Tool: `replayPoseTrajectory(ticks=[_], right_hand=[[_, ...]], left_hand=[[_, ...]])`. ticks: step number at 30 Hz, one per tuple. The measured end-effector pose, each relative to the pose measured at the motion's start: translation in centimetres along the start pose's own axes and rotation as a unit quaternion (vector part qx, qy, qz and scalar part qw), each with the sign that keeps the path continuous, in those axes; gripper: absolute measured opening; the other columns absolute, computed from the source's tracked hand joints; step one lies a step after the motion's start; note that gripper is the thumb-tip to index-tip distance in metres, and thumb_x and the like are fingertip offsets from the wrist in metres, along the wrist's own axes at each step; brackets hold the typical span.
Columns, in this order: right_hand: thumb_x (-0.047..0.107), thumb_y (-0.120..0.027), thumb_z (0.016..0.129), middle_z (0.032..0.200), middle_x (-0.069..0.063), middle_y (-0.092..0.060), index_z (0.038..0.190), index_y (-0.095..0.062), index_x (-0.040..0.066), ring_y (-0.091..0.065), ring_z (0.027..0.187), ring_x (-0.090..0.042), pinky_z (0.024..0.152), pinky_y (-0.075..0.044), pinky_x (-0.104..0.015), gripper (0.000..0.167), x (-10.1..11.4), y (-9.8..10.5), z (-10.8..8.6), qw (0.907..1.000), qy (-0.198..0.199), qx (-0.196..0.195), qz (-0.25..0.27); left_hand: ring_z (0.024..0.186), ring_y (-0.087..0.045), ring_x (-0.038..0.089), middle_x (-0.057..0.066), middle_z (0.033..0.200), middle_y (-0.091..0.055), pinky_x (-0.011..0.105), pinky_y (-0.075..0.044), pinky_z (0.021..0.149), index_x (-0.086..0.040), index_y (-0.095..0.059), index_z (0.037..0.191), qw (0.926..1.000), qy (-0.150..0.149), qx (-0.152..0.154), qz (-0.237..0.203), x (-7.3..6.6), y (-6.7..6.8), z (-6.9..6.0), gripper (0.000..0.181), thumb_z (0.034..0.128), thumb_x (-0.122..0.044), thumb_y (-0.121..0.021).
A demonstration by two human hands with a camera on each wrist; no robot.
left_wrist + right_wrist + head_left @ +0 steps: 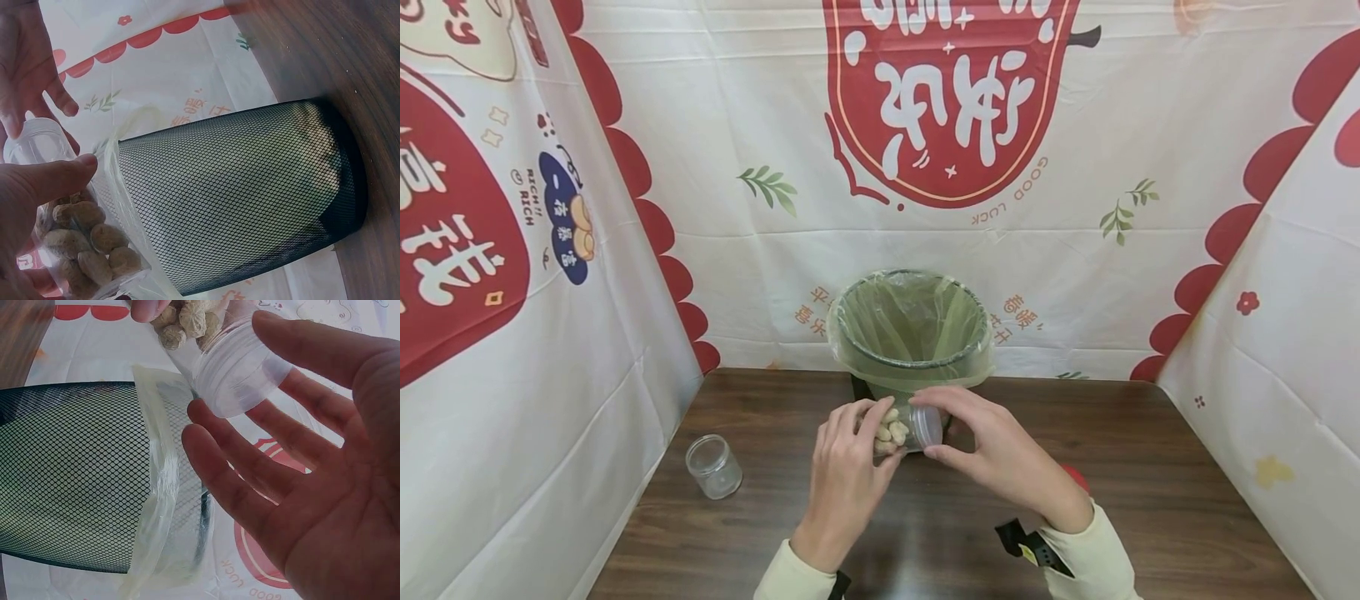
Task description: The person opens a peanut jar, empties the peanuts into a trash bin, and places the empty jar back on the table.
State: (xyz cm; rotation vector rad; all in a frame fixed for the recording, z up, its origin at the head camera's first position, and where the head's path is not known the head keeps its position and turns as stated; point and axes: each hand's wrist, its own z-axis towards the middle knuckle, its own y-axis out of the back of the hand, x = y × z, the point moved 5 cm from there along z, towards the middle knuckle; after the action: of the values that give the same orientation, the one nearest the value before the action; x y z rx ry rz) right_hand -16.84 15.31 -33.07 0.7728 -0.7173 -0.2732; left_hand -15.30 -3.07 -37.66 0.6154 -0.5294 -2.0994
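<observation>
A clear plastic jar (913, 437) of shelled-looking tan peanuts (94, 244) lies tilted on its side in the air, its translucent lid (929, 427) toward the right. My left hand (844, 467) grips the jar's body, thumb and fingers on opposite sides. Around the lid, my right hand (1003, 454) has its thumb and fingers spread to either side, holding the rim; the right wrist view shows the thumb against the lid (240, 372). Right behind both hands stands a mesh waste bin (231, 194).
A pale green bag (913, 375) lines the bin and folds over its rim. Another clear jar (715, 468), without a lid, stands on the dark wooden table (1150, 483) at the left. Printed white cloth (737, 275) hangs behind and along both sides. Something red (1075, 477) shows behind my right wrist.
</observation>
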Motion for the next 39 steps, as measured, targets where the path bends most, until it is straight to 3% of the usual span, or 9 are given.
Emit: replayPoseTrajectory(ticks=[3,8,12,17,20,26,31,34,39], right_hand=[[0.01,-0.091,0.086,0.145,-0.001,-0.068,0.145,-0.064,0.016,-0.068,0.12,-0.016,0.089,-0.061,-0.03,0.065,0.1,0.0,-0.1,0.9999,-0.005,0.007,-0.014],[0.027,-0.088,0.092,0.161,-0.005,-0.056,0.158,-0.053,0.016,-0.062,0.138,-0.024,0.104,-0.059,-0.045,0.076,-0.2,-0.5,-0.2,0.9974,-0.053,0.039,-0.031],[0.036,-0.08,0.099,0.154,-0.006,-0.06,0.16,-0.049,0.011,-0.07,0.116,-0.015,0.095,-0.061,-0.037,0.073,-0.4,-1.0,-0.1,0.9944,-0.088,0.058,0.007],[0.039,-0.075,0.103,0.12,0.0,-0.071,0.155,-0.054,0.009,-0.07,0.093,-0.003,0.079,-0.06,-0.026,0.063,-0.6,-1.5,0.1,0.9883,-0.123,0.077,0.048],[0.034,-0.077,0.102,0.114,0.003,-0.072,0.149,-0.059,0.01,-0.068,0.088,-0.002,0.075,-0.059,-0.025,0.056,-0.5,-1.4,0.1,0.9909,-0.111,0.065,0.039],[0.015,-0.086,0.093,0.134,0.0,-0.069,0.144,-0.064,0.013,-0.065,0.087,-0.001,0.075,-0.059,-0.026,0.055,-0.1,-1.0,0.0,0.998,-0.049,0.038,0.014],[0.003,-0.091,0.085,0.14,-0.002,-0.068,0.141,-0.066,0.015,-0.066,0.098,-0.007,0.08,-0.058,-0.025,0.063,0.2,-0.8,0.0,0.9997,-0.004,0.02,-0.016],[0.002,-0.092,0.082,0.141,-0.002,-0.068,0.141,-0.067,0.015,-0.067,0.107,-0.012,0.082,-0.058,-0.027,0.065,0.3,-0.7,-0.1,0.9992,-0.003,0.019,-0.034],[0.021,-0.093,0.086,0.154,-0.007,-0.062,0.151,-0.06,0.013,-0.064,0.135,-0.027,0.103,-0.059,-0.048,0.074,0.1,-0.9,-0.1,0.9965,-0.045,0.036,-0.061]], left_hand=[[0.111,-0.069,0.027,0.007,0.118,-0.071,0.045,-0.06,0.086,-0.015,-0.072,0.131,1.0,0.002,0.004,-0.002,0.0,0.0,-0.1,0.078,0.0625,-0.024,-0.108],[0.112,-0.068,0.027,0.007,0.117,-0.071,0.047,-0.059,0.087,-0.014,-0.073,0.129,1.0,0.005,0.001,-0.002,0.2,0.0,-0.3,0.078,0.0602,-0.021,-0.108],[0.112,-0.068,0.027,0.007,0.116,-0.07,0.048,-0.059,0.089,-0.013,-0.072,0.127,0.9999,0.003,-0.009,-0.004,0.3,0.0,-0.4,0.077,0.0595,-0.018,-0.109],[0.112,-0.067,0.028,0.006,0.116,-0.069,0.048,-0.058,0.09,-0.015,-0.071,0.126,0.9999,0.002,-0.014,-0.003,0.3,0.0,-0.5,0.078,0.0575,-0.014,-0.109],[0.112,-0.067,0.029,0.006,0.116,-0.069,0.048,-0.058,0.09,-0.016,-0.071,0.126,0.9999,0.0,-0.015,0.001,0.3,0.0,-0.5,0.079,0.0567,-0.014,-0.109],[0.11,-0.068,0.028,0.004,0.115,-0.069,0.046,-0.059,0.088,-0.017,-0.071,0.127,0.9999,-0.003,-0.009,0.007,0.5,0.0,-0.4,0.078,0.0584,-0.017,-0.109],[0.11,-0.069,0.026,0.005,0.117,-0.071,0.044,-0.06,0.085,-0.016,-0.072,0.13,0.9999,0.008,0.011,-0.005,0.5,-0.1,-0.5,0.079,0.0594,-0.021,-0.109],[0.11,-0.069,0.026,0.005,0.118,-0.072,0.045,-0.06,0.085,-0.016,-0.072,0.13,0.9995,0.015,0.023,-0.015,0.5,-0.1,-0.6,0.079,0.0606,-0.021,-0.108],[0.11,-0.069,0.026,0.006,0.118,-0.072,0.046,-0.06,0.086,-0.014,-0.072,0.13,0.9995,0.008,0.024,-0.02,0.3,-0.2,-0.6,0.08,0.0592,-0.02,-0.109]])
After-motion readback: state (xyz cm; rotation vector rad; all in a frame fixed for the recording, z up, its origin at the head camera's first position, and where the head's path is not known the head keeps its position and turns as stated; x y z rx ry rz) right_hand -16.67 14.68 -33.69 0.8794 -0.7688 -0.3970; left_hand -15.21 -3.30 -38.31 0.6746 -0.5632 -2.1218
